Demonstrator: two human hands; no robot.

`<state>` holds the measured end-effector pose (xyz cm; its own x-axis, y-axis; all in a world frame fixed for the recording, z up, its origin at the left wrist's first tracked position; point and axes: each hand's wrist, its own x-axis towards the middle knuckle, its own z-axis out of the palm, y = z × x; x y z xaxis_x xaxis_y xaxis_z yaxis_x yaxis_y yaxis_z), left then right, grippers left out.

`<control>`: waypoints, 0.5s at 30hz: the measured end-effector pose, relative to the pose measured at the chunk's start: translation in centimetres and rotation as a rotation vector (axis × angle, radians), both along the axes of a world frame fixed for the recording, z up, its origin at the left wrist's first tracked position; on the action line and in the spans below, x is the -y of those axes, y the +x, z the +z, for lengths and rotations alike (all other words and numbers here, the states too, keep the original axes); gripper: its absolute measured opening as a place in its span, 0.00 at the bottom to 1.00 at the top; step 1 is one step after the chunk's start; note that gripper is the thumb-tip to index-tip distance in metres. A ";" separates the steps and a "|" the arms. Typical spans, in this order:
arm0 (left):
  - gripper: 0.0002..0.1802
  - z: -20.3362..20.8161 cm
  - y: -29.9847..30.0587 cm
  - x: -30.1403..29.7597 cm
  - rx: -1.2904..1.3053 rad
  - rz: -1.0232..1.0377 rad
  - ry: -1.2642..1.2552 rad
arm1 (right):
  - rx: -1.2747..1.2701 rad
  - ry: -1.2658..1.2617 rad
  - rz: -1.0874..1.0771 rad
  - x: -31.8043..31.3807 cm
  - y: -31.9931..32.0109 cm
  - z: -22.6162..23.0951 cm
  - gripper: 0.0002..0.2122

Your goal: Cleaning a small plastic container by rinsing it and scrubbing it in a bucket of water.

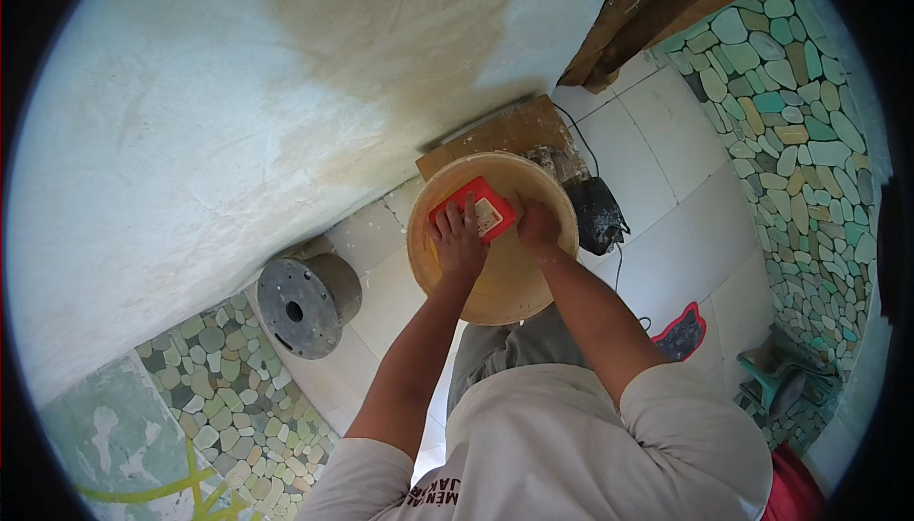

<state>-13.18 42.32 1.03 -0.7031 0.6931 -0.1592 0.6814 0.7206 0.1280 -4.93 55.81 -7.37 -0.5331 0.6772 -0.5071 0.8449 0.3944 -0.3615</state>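
A round beige bucket (424, 274) stands in front of me, and both my hands reach over its opening. My left hand (461, 235) is closed over a red plastic container (465, 190) with a pale label, its fingers lying across the top. The container is tilted over the bucket. My right hand (539, 226) is closed in a fist just right of the container, apart from the label. What that fist holds, if anything, I cannot make out. The bucket's bottom looks yellowish, partly hidden by my hands and arms.
Behind the bucket a wooden board (505, 131) lies against the stained wall (286, 93). A grey spool (305, 307) sits to the left. A dark, dusty object (600, 216) with a cord lies right of the bucket. Green stools (785, 378) and a red-edged black item (681, 333) are farther right.
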 end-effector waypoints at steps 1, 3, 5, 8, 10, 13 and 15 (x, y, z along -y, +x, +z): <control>0.56 1.5 0.0 -0.1 0.037 0.051 0.039 | -0.026 -0.011 0.010 0.1 0.1 0.5 0.19; 0.55 3.6 0.2 -0.4 0.073 0.100 0.079 | -0.055 -0.021 0.019 0.1 0.7 0.4 0.20; 0.53 5.1 0.4 -0.4 0.173 0.340 0.228 | -0.205 0.073 0.121 0.1 1.0 -0.4 0.21; 0.43 4.6 0.0 1.5 0.356 0.554 0.431 | -0.175 0.149 0.138 1.2 1.2 -1.0 0.18; 0.36 4.0 -0.6 3.2 0.752 0.721 0.664 | -0.099 0.133 0.137 2.0 0.5 -1.7 0.16; 0.27 3.0 -0.4 4.9 1.295 0.949 0.878 | 0.016 0.068 0.147 1.3 -0.2 -4.8 0.15; 0.24 2.7 0.0 5.7 1.429 1.037 0.845 | 0.053 0.008 0.162 0.4 0.3 -7.4 0.15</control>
<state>-13.14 36.67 3.70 -0.4988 0.3562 -0.7901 -0.7945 0.1763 0.5811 -4.61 55.39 -14.72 -0.6084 0.5885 -0.5324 0.7877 0.5299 -0.3143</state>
